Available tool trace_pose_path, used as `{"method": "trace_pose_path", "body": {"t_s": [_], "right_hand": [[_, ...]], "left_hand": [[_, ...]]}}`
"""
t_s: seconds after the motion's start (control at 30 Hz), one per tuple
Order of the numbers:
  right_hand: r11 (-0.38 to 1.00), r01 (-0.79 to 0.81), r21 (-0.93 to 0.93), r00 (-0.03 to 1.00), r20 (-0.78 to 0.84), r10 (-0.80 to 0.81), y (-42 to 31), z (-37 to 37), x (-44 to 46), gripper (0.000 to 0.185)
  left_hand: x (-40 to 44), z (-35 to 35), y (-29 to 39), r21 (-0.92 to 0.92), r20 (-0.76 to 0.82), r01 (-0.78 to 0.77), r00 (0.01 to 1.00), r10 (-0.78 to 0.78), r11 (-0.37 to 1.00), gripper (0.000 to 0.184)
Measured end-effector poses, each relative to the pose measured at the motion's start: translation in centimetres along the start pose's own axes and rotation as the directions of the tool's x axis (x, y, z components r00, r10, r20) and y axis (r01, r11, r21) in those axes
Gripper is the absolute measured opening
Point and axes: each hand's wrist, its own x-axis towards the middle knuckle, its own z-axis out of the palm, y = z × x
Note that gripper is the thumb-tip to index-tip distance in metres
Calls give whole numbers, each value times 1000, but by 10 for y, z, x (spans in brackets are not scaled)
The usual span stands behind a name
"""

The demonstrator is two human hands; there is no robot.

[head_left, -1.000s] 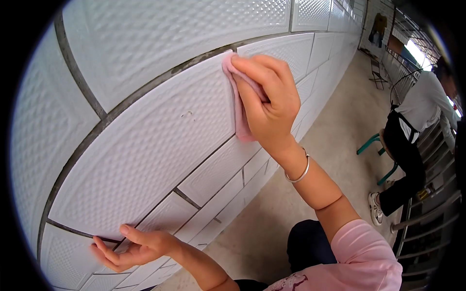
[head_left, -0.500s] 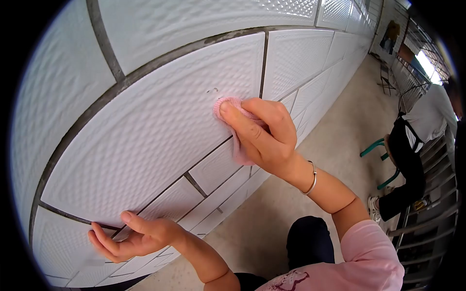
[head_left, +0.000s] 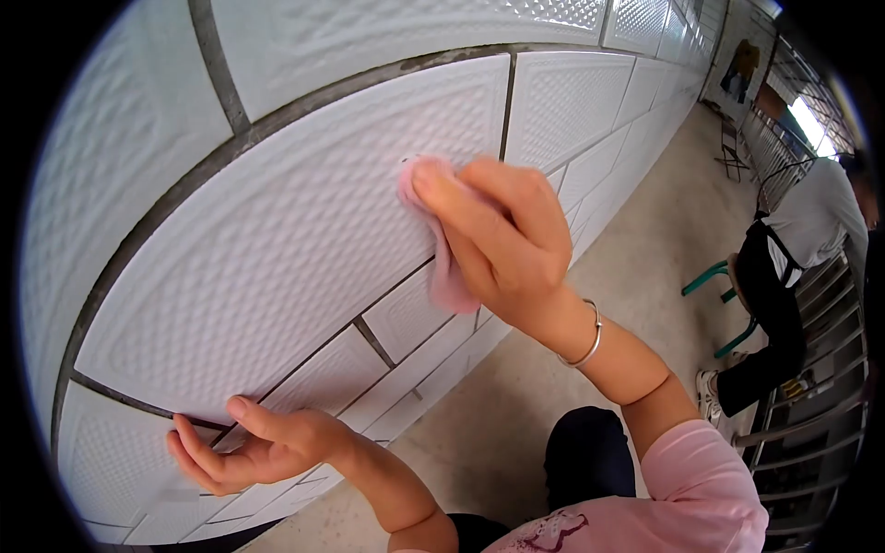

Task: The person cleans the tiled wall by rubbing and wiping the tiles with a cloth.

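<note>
A pink cloth [head_left: 449,276] is bunched in my right hand [head_left: 512,230], thumb and fingers pinching it against a white textured wall tile [head_left: 277,249]. Its upper end lies over the spot of small dark marks [head_left: 407,160], which show only partly at the cloth's edge. The right hand is slightly blurred. Lower down, my left hand [head_left: 267,449] rests near the tile's bottom edge with thumb and fingers apart, holding nothing. A dark grout line [head_left: 300,382] runs beside it.
More white tiles [head_left: 572,101] continue along the wall to the right. A concrete floor [head_left: 636,240] lies below. At the right, a person [head_left: 811,221] sits on a stool with green legs [head_left: 708,276] beside a metal railing [head_left: 830,369]. A folding chair [head_left: 731,152] stands farther back.
My right hand has moved the cloth slightly upward on the tile, now covering part of the dark marks. My left hand has stayed almost in place.
</note>
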Motion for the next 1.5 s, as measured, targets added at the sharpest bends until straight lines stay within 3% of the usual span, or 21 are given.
{"method": "trace_pose_path", "body": {"t_s": [0.23, 0.3, 0.43, 0.5, 0.63, 0.83, 0.9, 0.93, 1.0, 1.13, 1.2, 1.3, 1.5], "right_hand": [[1000, 26, -1, 997, -70, -26, 3, 7, 10, 37], [998, -57, 9, 998, -19, 57, -3, 0, 6, 36], [1000, -9, -2, 1000, -11, 9, 6, 0, 7, 28], [999, 52, 5, 994, -93, -52, 12, 8, 17, 28], [1000, 21, 9, 999, -46, -21, 6, 2, 14, 28], [998, 51, 28, 989, -138, -47, 10, 9, 12, 29], [999, -37, 32, 998, 58, 35, 4, -5, 0, 25], [999, -35, 32, 998, 59, 33, 6, -7, -1, 25], [888, -335, 316, 937, 212, 278, 7, -12, 4, 13], [912, -322, 253, 946, 118, 301, 12, -1, 25, 15], [902, -403, 153, 915, 81, 395, 9, 2, 30, 22], [857, -476, 198, 879, 124, 460, 8, 0, 29, 22], [864, -464, 196, 885, 154, 440, 12, 4, 24, 21]], "left_hand": [[-1, 0, -1, 36, -5, -19, 1000, 19, 999, 42], [-1, -2, -1, 42, 7, -23, 1000, 23, 999, 41], [-1, -1, -1, 23, 4, -28, 1000, 28, 999, 41], [-1, -1, -1, 27, 2, -23, 1000, 23, 999, 41], [-1, -1, -2, 31, 3, -23, 1000, 23, 999, 41], [-3, 1, -6, 39, -2, -58, 998, 58, 998, 41], [-3, 1, -5, 40, -1, -54, 999, 54, 998, 41], [-3, 1, -4, 44, -5, -48, 999, 48, 998, 41], [-2, 0, -5, 62, -5, -72, 997, 72, 996, 40], [-2, 0, -10, 73, -11, -124, 992, 125, 990, 40], [-2, 0, -10, 49, -14, -114, 993, 115, 992, 39], [0, -1, -10, 48, -19, -120, 992, 121, 992, 39], [-7, 0, -16, 45, -28, -124, 992, 125, 991, 39]]}}
